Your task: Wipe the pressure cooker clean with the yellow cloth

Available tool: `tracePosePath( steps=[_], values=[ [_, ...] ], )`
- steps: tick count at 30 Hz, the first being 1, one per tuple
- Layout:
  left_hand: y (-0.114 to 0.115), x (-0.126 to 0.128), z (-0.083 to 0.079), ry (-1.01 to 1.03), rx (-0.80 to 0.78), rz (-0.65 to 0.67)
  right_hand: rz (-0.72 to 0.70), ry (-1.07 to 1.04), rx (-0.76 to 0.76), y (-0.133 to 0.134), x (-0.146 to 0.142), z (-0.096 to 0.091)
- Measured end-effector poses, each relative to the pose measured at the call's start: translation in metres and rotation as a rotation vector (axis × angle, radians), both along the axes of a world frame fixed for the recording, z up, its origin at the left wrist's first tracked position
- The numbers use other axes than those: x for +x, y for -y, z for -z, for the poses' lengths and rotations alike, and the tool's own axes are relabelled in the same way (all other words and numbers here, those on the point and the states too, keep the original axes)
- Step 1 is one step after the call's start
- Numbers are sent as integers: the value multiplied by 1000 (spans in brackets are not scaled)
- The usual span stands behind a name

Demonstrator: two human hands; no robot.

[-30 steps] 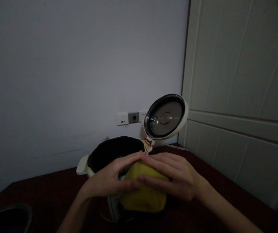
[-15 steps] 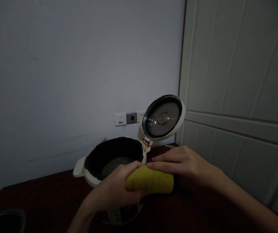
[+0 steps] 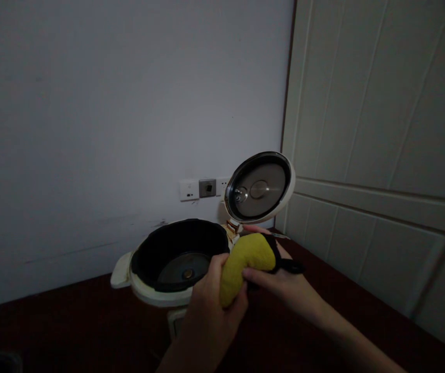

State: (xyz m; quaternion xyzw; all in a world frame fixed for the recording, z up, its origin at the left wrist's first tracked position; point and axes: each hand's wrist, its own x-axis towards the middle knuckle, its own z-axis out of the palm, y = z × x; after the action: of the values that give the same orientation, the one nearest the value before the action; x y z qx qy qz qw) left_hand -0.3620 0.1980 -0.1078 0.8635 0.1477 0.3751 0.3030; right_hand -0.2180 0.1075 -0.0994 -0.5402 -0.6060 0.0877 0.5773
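Note:
Both of my hands grip a bent, soft yellow cloth pad (image 3: 247,255) with a black edge and a black strap-like end at its right. My left hand (image 3: 216,311) is closed round its lower left end. From the right, my right hand (image 3: 280,277) holds the other end, thumb on the near face and fingers behind. Just beyond the pad stands a white electric pressure cooker (image 3: 156,295). Its dark inside shows a round plate with a small disc at the centre. The cooker's lid (image 3: 260,189) is tilted up on its hinge, metal underside facing me.
Wall sockets (image 3: 189,190) and a grey switch plate (image 3: 207,187) sit behind the cooker. A white panelled door (image 3: 362,207) is on the right. The dark rim of a vessel (image 3: 0,357) shows at the lower left on the dark red tabletop (image 3: 70,316).
The yellow pad has been turned and bent, and raised slightly. My right hand has shifted from on top of it to its right end. My left hand has moved right, uncovering the cooker's inside.

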Motion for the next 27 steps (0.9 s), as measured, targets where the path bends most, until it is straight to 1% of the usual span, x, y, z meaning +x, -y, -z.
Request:
tracePosePath(
  steps=[2,4,6,7,8,9,11,12,13,14,15,19,22,24,27],
  values=[
    [-6,-1,3,34,68,-25,45,-5,55,-9,-1,-11],
    [-19,-7,1,62,153,-48,118,23,153,-23,5,-28],
    [-38,-17,-4,93,233,-110,243,122,221,-43,15,-46],
    [-48,-22,-6,111,263,-179,314,210,201,-55,21,-54],
    [-60,-28,-9,127,286,-269,401,322,141,-68,26,-61],
    [-72,-34,-11,129,292,-367,469,451,30,-82,32,-66],
    [-96,-44,-12,90,285,-506,533,696,-278,-107,42,-71],
    [-108,-49,-12,56,272,-548,542,796,-426,-117,46,-71],
    [-119,-54,-11,26,250,-581,543,862,-538,-127,49,-70],
    [-130,-58,-10,-6,224,-614,545,902,-612,-134,51,-67],
    [-141,-62,-9,-43,197,-648,551,921,-650,-140,52,-64],
    [-173,-72,0,-155,146,-748,624,932,-633,-151,48,-51],
    [-186,-73,5,-221,122,-794,663,955,-590,-151,43,-41],
    [-190,-72,7,-258,99,-793,680,993,-519,-149,40,-34],
    [-192,-69,7,-278,40,-718,680,1032,-424,-146,39,-24]
  ],
)
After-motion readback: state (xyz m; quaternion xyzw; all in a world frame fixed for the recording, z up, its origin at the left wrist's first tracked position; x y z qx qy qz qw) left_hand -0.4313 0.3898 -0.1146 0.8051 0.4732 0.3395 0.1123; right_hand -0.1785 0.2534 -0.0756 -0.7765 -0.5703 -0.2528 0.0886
